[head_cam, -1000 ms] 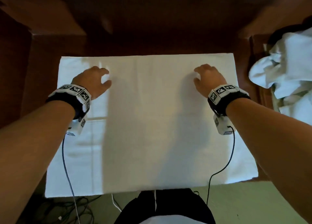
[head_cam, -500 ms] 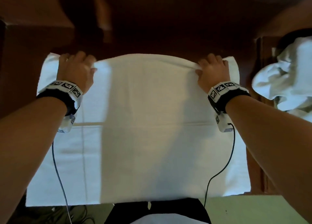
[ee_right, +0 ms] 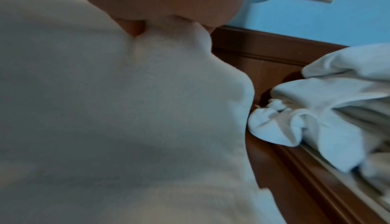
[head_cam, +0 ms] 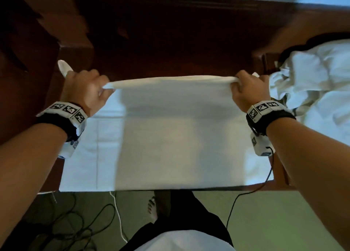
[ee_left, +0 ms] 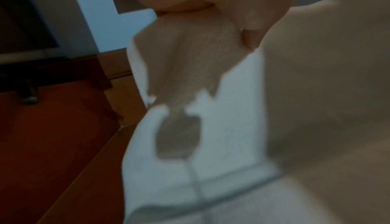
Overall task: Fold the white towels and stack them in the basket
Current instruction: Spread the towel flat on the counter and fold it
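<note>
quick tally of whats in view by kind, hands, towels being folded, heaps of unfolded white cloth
hands: 2, left hand and right hand, each gripping a far corner
towel being folded: 1
heap of crumpled white cloth: 1
total: 4

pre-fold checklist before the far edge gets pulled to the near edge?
1. Left hand grips far edge of towel: ok.
2. Right hand grips far edge: ok.
3. Far edge taut between hands: ok.
4. Near edge flat along table edge: ok.
5. Towel pile clear of right corner: cannot tell, very close.
6. Basket in view: not ok.
</note>
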Demonstrator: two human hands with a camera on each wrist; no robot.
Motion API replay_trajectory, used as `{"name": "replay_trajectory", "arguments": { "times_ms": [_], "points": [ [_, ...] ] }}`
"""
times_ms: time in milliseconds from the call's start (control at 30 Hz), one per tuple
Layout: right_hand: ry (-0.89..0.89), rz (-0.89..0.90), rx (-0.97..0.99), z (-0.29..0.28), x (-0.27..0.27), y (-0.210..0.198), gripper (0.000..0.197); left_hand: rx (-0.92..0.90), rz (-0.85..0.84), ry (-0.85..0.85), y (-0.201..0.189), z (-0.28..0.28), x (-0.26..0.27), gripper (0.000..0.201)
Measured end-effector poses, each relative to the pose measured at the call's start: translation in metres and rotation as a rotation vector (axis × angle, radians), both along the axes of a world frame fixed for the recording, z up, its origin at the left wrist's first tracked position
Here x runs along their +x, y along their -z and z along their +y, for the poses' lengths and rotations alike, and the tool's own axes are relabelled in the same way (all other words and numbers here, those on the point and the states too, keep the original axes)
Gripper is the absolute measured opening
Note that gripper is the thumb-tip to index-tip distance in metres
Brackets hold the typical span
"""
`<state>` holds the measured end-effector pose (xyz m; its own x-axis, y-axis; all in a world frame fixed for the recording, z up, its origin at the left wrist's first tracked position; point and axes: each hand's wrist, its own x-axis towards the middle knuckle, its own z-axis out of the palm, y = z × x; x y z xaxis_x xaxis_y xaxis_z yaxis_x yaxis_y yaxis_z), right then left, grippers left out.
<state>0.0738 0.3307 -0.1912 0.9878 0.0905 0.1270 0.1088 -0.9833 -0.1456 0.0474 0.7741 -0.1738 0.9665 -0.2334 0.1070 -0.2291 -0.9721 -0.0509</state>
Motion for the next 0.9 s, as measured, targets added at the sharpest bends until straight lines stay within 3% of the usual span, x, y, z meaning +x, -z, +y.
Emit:
{"name": "replay_trajectory", "arguments": {
  "times_ms": [133, 267, 367, 433, 533, 700, 833, 900],
  "points": [
    [-0.005, -0.059, 0.002, -0.001, -0.081, -0.004, 0.013, 0.020, -0.077, 0.038, 0.005, 0.008, -0.087, 0.025],
    [0.009, -0.084, -0.037, -0.006, -0.164, 0.021, 0.016, 0.004, -0.077, 0.018, 0.034, 0.011, -0.167, 0.026],
    [0.004, 0.094, -0.166, -0.013, -0.217, 0.057, 0.016, 0.020, 0.084, 0.022, 0.077, 0.008, -0.214, 0.026],
    [0.016, 0.318, -0.262, -0.016, -0.242, 0.077, 0.021, 0.051, 0.236, 0.003, 0.101, 0.004, -0.234, 0.041],
    [0.050, 0.420, -0.310, -0.018, -0.258, 0.088, 0.038, 0.033, 0.317, -0.055, 0.113, -0.007, -0.241, 0.059],
    [0.084, 0.554, -0.195, -0.023, -0.253, 0.096, 0.077, -0.066, 0.409, -0.104, 0.134, -0.021, -0.234, 0.071],
    [0.072, 0.610, -0.053, -0.033, -0.206, 0.099, 0.076, -0.107, 0.459, -0.079, 0.140, -0.015, -0.184, 0.071],
    [0.062, 0.550, 0.005, -0.036, -0.190, 0.092, 0.071, -0.138, 0.459, -0.061, 0.133, -0.013, -0.161, 0.067]
  ]
}}
